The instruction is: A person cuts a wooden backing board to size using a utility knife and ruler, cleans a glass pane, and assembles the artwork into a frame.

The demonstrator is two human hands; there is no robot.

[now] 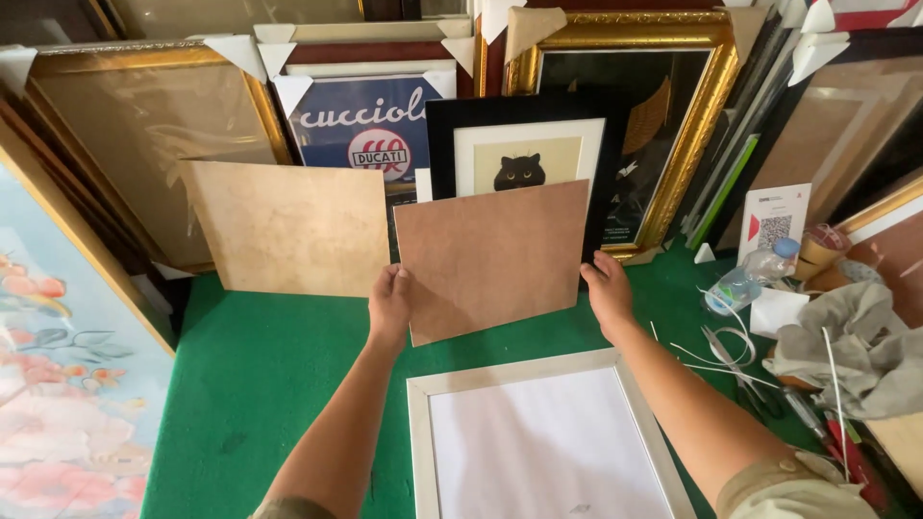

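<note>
I hold a brown backing board (492, 256) upright above the green table (269, 365). My left hand (389, 303) grips its left edge and my right hand (609, 288) grips its right edge. Below it, close to me, a pale wooden frame (417, 423) lies flat with a white sheet (543, 447) inside. A second, lighter tan board (293, 226) leans against the stacked pictures to the left of the held board. Behind the held board stands a black-framed picture of a black cat (519, 159).
Gilt frames (707, 115) and other framed pictures lean along the back and left. At right lie a plastic bottle (748, 279), scissors (731, 360), white cable ties, a crumpled grey cloth (851, 351) and a card with a square code (774, 223).
</note>
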